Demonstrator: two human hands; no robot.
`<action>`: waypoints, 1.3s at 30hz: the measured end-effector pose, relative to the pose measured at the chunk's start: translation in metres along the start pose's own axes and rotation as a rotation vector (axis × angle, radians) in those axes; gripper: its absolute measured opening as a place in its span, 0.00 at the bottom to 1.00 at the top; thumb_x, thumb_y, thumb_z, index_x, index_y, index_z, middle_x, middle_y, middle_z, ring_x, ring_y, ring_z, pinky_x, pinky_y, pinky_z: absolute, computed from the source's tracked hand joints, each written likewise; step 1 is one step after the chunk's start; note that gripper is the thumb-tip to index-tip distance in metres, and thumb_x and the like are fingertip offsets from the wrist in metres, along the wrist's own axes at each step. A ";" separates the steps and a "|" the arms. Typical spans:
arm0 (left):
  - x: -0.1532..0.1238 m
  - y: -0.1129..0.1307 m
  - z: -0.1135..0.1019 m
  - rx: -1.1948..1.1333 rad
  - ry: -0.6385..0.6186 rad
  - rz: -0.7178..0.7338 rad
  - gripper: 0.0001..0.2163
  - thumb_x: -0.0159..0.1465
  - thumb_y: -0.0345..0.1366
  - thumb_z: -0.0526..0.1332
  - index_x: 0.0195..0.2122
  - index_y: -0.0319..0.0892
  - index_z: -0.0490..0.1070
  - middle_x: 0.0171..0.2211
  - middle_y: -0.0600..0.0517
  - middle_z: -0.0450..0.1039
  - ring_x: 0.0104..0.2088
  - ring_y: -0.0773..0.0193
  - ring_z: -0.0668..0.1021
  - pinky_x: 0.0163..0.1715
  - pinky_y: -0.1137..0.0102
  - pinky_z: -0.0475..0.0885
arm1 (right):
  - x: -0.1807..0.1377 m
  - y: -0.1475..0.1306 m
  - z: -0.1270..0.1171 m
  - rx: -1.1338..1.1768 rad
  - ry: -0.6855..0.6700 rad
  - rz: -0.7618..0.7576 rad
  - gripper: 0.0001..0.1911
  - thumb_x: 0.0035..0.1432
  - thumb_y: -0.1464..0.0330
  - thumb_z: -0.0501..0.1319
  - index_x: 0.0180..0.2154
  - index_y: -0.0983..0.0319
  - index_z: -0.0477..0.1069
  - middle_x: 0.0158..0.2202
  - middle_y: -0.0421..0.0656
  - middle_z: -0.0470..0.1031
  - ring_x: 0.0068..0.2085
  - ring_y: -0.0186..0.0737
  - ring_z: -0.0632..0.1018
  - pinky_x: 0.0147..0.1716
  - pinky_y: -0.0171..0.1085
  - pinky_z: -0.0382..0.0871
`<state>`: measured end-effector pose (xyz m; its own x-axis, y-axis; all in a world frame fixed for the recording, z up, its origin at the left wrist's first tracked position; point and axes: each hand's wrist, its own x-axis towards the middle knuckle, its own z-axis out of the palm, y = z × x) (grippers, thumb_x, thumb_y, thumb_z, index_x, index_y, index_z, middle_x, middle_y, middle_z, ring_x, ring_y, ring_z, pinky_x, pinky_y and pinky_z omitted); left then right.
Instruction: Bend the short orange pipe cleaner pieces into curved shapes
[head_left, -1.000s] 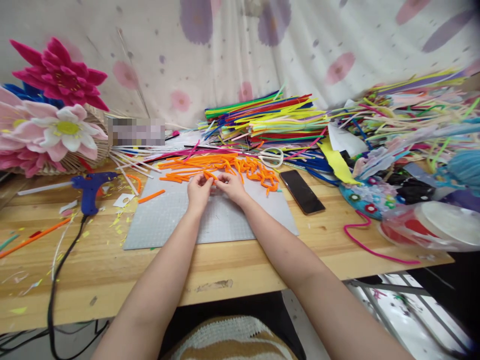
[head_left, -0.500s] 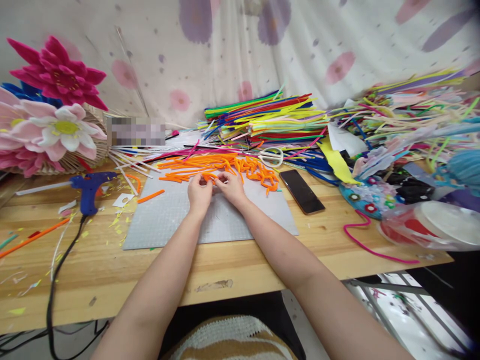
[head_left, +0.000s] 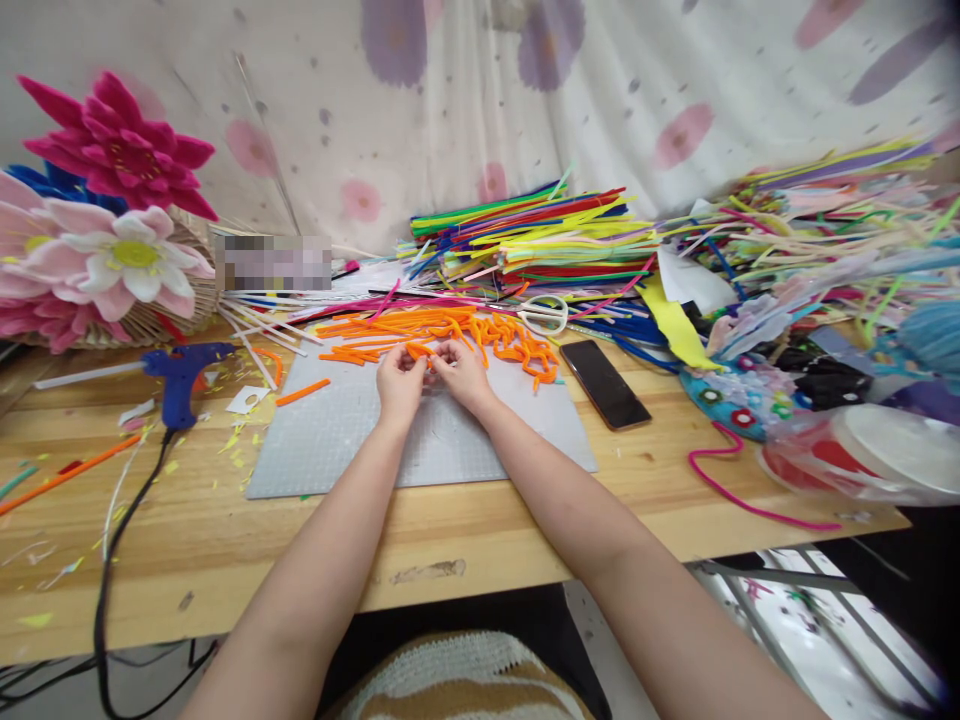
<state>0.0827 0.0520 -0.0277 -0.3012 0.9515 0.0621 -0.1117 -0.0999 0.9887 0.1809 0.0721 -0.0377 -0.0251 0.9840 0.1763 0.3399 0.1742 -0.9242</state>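
My left hand (head_left: 398,383) and my right hand (head_left: 463,373) meet over the far part of a grey cutting mat (head_left: 352,440). Both pinch the same short orange pipe cleaner piece (head_left: 421,352), fingers closed on it. Just beyond the fingertips lies a heap of cut orange pipe cleaner pieces (head_left: 480,335). One loose orange piece (head_left: 302,392) lies on the mat to the left.
A blue glue gun (head_left: 180,375) with its black cord (head_left: 112,560) lies left. White scissors (head_left: 544,313) and a black phone (head_left: 604,384) sit right of the heap. Stacked coloured pipe cleaners (head_left: 540,240) fill the back. Fabric flowers (head_left: 105,240) stand far left; a pink pipe cleaner (head_left: 742,495) lies right.
Both hands stay in place; the fingers have shifted slightly on the orange piece and closed a little nearer to each other.
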 end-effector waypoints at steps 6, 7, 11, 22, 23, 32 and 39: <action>-0.002 0.006 0.002 -0.032 0.034 -0.068 0.06 0.47 0.29 0.58 0.28 0.40 0.65 0.24 0.57 0.68 0.21 0.72 0.70 0.22 0.73 0.70 | 0.001 0.002 0.001 0.033 -0.057 0.033 0.04 0.47 0.67 0.56 0.27 0.62 0.65 0.23 0.36 0.70 0.24 0.30 0.72 0.27 0.32 0.65; -0.002 0.006 0.002 -0.033 0.032 -0.070 0.06 0.47 0.29 0.58 0.28 0.40 0.65 0.24 0.57 0.68 0.21 0.72 0.70 0.22 0.74 0.70 | 0.000 0.002 0.002 0.038 -0.048 0.024 0.04 0.47 0.67 0.56 0.27 0.62 0.65 0.23 0.36 0.70 0.24 0.30 0.72 0.27 0.32 0.65; 0.000 0.002 0.001 0.032 0.014 -0.057 0.08 0.47 0.29 0.56 0.31 0.40 0.67 0.25 0.56 0.69 0.22 0.72 0.70 0.22 0.75 0.68 | -0.001 0.002 0.003 -0.001 -0.009 0.012 0.04 0.48 0.68 0.55 0.28 0.61 0.65 0.23 0.37 0.71 0.25 0.32 0.72 0.29 0.32 0.66; 0.001 0.000 -0.007 0.464 0.083 0.260 0.07 0.50 0.28 0.56 0.30 0.42 0.71 0.27 0.54 0.71 0.30 0.66 0.71 0.34 0.71 0.66 | -0.003 -0.007 -0.002 -0.109 -0.033 -0.023 0.03 0.49 0.68 0.56 0.27 0.61 0.66 0.25 0.37 0.72 0.28 0.32 0.72 0.32 0.33 0.65; 0.001 -0.001 -0.007 0.454 0.080 0.262 0.08 0.50 0.28 0.56 0.31 0.42 0.71 0.29 0.53 0.71 0.31 0.66 0.71 0.35 0.71 0.67 | -0.002 -0.007 -0.002 -0.072 -0.057 -0.012 0.03 0.49 0.68 0.56 0.27 0.61 0.66 0.24 0.37 0.71 0.27 0.32 0.72 0.31 0.33 0.66; 0.003 -0.003 -0.007 0.358 0.035 0.190 0.09 0.49 0.29 0.56 0.32 0.42 0.70 0.27 0.55 0.70 0.27 0.68 0.70 0.31 0.73 0.67 | 0.001 -0.001 0.001 0.122 -0.141 0.091 0.03 0.48 0.69 0.56 0.26 0.62 0.65 0.22 0.37 0.71 0.24 0.31 0.73 0.27 0.32 0.67; 0.002 -0.002 -0.006 0.398 0.057 0.233 0.11 0.49 0.28 0.56 0.34 0.42 0.70 0.33 0.52 0.72 0.30 0.67 0.72 0.34 0.72 0.67 | 0.000 0.000 -0.001 -0.109 -0.079 -0.006 0.07 0.49 0.66 0.55 0.25 0.62 0.67 0.23 0.37 0.71 0.26 0.32 0.72 0.29 0.32 0.64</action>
<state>0.0762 0.0520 -0.0303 -0.3279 0.8983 0.2926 0.3345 -0.1793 0.9252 0.1814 0.0719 -0.0371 -0.0994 0.9836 0.1504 0.4398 0.1790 -0.8801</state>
